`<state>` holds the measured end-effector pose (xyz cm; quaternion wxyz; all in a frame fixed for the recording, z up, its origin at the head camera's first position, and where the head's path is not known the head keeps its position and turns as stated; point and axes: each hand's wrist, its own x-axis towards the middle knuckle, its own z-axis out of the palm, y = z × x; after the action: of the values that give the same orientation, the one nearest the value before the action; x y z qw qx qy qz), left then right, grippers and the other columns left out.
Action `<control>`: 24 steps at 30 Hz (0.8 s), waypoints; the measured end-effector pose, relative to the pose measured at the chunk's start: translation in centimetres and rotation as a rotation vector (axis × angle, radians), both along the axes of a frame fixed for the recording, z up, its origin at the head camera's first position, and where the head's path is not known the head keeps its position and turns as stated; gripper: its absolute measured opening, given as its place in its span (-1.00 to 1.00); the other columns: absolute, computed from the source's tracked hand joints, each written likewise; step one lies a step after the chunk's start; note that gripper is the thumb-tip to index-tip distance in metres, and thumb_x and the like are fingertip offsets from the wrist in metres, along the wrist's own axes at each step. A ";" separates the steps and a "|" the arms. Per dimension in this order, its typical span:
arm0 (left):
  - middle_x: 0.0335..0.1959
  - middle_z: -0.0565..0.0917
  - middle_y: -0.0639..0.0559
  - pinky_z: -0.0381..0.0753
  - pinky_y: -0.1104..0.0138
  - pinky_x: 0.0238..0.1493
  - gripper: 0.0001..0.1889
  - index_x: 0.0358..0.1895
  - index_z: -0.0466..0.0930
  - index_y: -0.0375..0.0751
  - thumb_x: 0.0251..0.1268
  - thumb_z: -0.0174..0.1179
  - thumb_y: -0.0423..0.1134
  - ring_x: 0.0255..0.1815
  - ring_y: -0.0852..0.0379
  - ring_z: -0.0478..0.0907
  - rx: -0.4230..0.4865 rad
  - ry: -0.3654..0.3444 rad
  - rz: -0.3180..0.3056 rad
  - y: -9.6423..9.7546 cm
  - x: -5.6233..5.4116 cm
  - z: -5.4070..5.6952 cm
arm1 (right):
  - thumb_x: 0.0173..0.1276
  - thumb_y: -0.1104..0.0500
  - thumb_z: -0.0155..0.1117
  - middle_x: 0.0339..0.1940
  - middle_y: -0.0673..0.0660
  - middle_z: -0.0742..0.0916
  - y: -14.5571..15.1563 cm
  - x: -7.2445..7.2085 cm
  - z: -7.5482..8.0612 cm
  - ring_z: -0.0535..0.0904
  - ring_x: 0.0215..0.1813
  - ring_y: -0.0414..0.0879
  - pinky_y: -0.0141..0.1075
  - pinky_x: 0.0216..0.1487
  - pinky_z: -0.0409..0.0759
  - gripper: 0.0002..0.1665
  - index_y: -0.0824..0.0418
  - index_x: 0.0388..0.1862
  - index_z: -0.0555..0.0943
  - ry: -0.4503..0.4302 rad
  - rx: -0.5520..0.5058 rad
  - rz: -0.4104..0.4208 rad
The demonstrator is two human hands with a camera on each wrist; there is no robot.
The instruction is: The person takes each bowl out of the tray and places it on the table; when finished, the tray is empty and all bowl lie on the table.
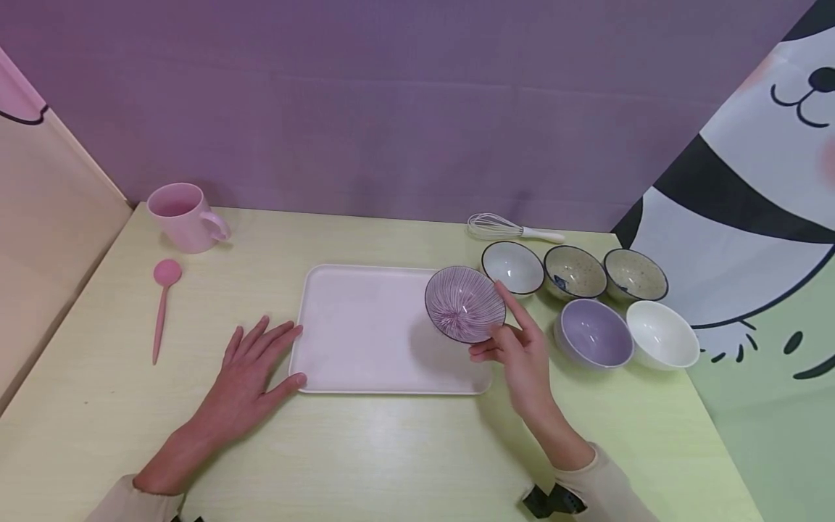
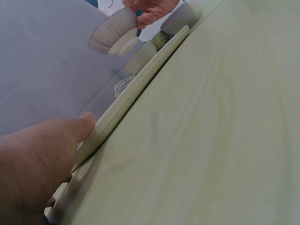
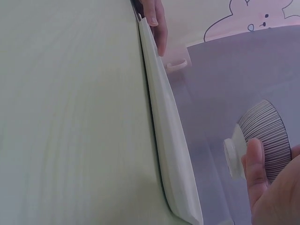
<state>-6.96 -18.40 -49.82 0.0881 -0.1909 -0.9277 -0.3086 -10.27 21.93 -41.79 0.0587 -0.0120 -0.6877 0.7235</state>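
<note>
My right hand (image 1: 522, 362) grips a purple-striped bowl (image 1: 464, 304) by its right side. The bowl is held above the right part of a white rectangular tray (image 1: 359, 326), casting a shadow on it. In the right wrist view, the bowl's striped outside (image 3: 267, 136) and pale foot show, with the thumb against its wall. My left hand (image 1: 244, 384) rests at the tray's left edge, fingers spread and straight. Its thumb touches the tray's near left corner, as the left wrist view also shows beside the tray rim (image 2: 136, 93).
Right of the tray stand a white dark-rimmed bowl (image 1: 512, 267), two speckled bowls (image 1: 575, 271), a purple bowl (image 1: 595, 333) and a white bowl (image 1: 662, 335). Behind them lies a whisk (image 1: 512, 228). At left are a pink mug (image 1: 183, 217) and a pink spoon (image 1: 163, 304).
</note>
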 end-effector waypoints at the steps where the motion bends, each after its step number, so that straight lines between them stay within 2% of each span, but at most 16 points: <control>1: 0.65 0.45 -0.22 -0.18 -0.40 0.73 -0.26 0.69 0.40 -0.11 0.58 0.34 0.06 0.75 -0.48 0.10 -0.001 0.001 0.000 0.0 0.0 0.0 | 0.57 0.51 -0.07 -0.32 0.08 0.86 0.2 0.2 0.0 0.81 -0.46 -0.14 -0.27 -0.28 0.87 -0.19 0.16 0.75 0.40 0.001 0.004 -0.003; 9: 0.65 0.45 -0.21 -0.18 -0.39 0.74 -0.26 0.69 0.39 -0.10 0.58 0.33 0.07 0.76 -0.47 0.10 -0.003 0.001 0.003 0.0 0.0 -0.1 | 0.56 0.54 -0.09 -0.32 0.11 0.86 1.9 1.2 -0.7 0.82 -0.45 -0.13 -0.26 -0.29 0.88 -0.17 0.17 0.76 0.38 -0.004 0.019 -0.023; 17: 0.65 0.45 -0.21 -0.18 -0.39 0.73 -0.27 0.69 0.40 -0.11 0.59 0.31 0.07 0.76 -0.47 0.10 -0.001 0.002 0.003 0.0 0.0 -0.1 | 0.59 0.54 -0.08 -0.13 0.07 0.87 3.6 2.5 -1.4 0.84 -0.41 -0.11 -0.26 -0.28 0.88 -0.19 0.14 0.75 0.41 0.009 0.026 -0.037; 24: 0.65 0.45 -0.22 -0.17 -0.40 0.73 -0.26 0.69 0.40 -0.12 0.59 0.31 0.08 0.76 -0.47 0.10 -0.004 0.000 0.004 0.0 0.0 -0.1 | 0.62 0.53 -0.09 -0.05 0.04 0.85 5.2 3.2 -2.2 0.86 -0.39 -0.11 -0.25 -0.26 0.88 -0.20 0.14 0.76 0.39 0.014 0.050 -0.063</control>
<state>-6.98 -18.37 -49.93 0.0882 -0.1893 -0.9287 -0.3063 -7.10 27.09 -43.95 0.0866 -0.0270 -0.7044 0.7040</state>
